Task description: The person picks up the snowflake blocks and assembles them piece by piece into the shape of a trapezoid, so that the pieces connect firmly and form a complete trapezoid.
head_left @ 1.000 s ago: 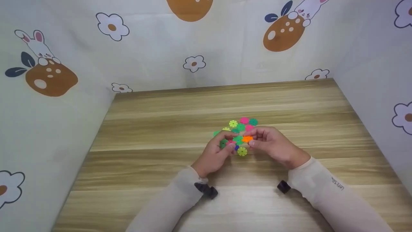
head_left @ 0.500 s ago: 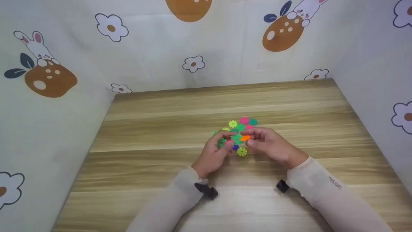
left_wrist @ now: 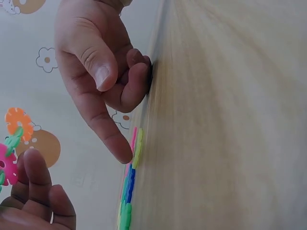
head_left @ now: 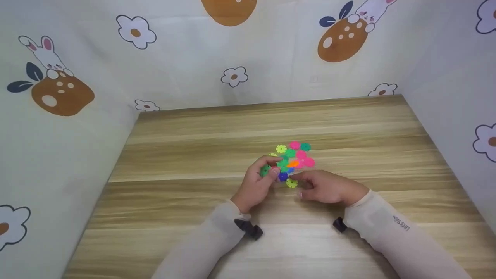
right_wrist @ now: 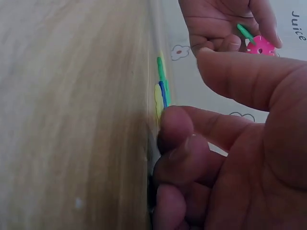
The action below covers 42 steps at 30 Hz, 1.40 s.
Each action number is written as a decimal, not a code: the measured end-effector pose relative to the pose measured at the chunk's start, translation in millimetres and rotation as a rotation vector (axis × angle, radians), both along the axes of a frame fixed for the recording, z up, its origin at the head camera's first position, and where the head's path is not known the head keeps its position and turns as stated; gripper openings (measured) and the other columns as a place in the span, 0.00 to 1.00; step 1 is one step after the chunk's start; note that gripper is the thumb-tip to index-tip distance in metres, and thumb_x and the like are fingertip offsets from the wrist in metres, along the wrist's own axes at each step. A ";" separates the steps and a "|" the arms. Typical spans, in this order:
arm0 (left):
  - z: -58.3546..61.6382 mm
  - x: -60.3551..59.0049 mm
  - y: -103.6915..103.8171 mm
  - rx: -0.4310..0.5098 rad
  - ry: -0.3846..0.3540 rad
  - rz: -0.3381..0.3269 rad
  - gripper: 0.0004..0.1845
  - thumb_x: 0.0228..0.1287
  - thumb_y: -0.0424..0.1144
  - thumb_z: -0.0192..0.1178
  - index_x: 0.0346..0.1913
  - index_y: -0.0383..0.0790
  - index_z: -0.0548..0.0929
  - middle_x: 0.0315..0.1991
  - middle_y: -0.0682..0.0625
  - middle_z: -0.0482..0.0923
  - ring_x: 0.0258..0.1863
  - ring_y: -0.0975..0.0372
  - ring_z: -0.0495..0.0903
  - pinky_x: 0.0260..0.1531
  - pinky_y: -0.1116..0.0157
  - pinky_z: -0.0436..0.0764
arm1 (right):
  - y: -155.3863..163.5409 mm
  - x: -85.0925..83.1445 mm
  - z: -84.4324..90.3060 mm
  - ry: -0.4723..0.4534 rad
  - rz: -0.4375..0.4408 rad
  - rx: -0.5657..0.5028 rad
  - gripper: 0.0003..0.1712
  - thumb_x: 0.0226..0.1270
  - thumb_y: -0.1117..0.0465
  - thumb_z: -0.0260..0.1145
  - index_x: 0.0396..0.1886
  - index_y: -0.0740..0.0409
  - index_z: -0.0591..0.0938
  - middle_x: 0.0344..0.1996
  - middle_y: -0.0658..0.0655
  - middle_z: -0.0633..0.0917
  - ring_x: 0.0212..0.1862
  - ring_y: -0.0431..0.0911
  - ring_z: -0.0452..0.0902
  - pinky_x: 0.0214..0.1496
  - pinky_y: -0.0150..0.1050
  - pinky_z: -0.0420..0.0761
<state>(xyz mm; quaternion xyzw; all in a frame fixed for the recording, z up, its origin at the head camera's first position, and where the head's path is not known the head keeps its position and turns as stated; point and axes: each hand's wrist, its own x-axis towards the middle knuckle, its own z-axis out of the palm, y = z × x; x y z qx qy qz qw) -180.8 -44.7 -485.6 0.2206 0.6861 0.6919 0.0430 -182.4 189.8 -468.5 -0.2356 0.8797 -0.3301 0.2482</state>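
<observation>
At the far left stands a pale wall (head_left: 66, 155) printed with a rabbit on a brown fruit, and next to it begins the worktop (head_left: 178, 162), which has a wood grain. A light sleeve with a black strap (head_left: 248, 228) at its cuff leads to the left hand (head_left: 254, 188), which is closed in a pinch: its thumb and fingers hold the chain of toothed plastic discs (head_left: 283, 166) by the pink disc (left_wrist: 8, 166). This chain is raised above the worktop, and its orange disc (head_left: 293, 164) points to the right. Behind and below it, loose discs lie flat in a group: a blue disc (head_left: 283, 177) just beside the left thumb, a yellow disc (head_left: 281, 148) farther back, then pink ones (head_left: 309, 162) and a teal disc (head_left: 305, 147). A nearer yellow disc (head_left: 291, 183) lies before the right hand (head_left: 329, 186), whose forefinger extends to it; whether it touches, I cannot tell. The thumb stands apart, the other fingers are loosely bent, and nothing is held between them. Farther right is the other light sleeve (head_left: 391, 224), with small black writing.
</observation>
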 end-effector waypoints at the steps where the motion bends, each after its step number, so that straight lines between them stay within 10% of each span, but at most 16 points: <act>1: 0.0 -0.1 0.1 -0.004 0.000 0.002 0.14 0.71 0.38 0.55 0.57 0.41 0.78 0.51 0.50 0.75 0.44 0.44 0.76 0.43 0.46 0.79 | -0.2 0.7 0.2 0.002 -0.001 0.011 0.32 0.65 0.52 0.67 0.68 0.50 0.71 0.46 0.51 0.81 0.39 0.44 0.74 0.47 0.45 0.76; 16: 25.3 11.2 -1.1 0.034 -0.027 -0.013 0.15 0.70 0.30 0.54 0.56 0.29 0.76 0.50 0.43 0.74 0.37 0.60 0.77 0.43 0.40 0.76 | 2.3 -3.3 -1.5 0.100 -0.044 0.091 0.19 0.51 0.70 0.70 0.44 0.52 0.80 0.33 0.49 0.80 0.35 0.46 0.72 0.42 0.44 0.75; 29: 24.6 10.9 -1.3 0.034 -0.025 0.004 0.14 0.70 0.30 0.54 0.55 0.30 0.77 0.51 0.45 0.76 0.43 0.47 0.76 0.44 0.39 0.75 | 1.8 -4.5 0.0 0.098 -0.092 0.011 0.16 0.47 0.74 0.67 0.33 0.52 0.77 0.25 0.51 0.77 0.30 0.46 0.70 0.33 0.41 0.71; 42: -4.4 -2.6 -2.4 0.008 0.017 0.000 0.16 0.71 0.40 0.55 0.57 0.37 0.77 0.50 0.49 0.74 0.35 0.50 0.77 0.41 0.42 0.77 | 0.9 -7.5 14.1 -0.025 -0.471 -0.714 0.13 0.60 0.73 0.65 0.44 0.70 0.75 0.33 0.61 0.74 0.35 0.51 0.78 0.44 0.52 0.83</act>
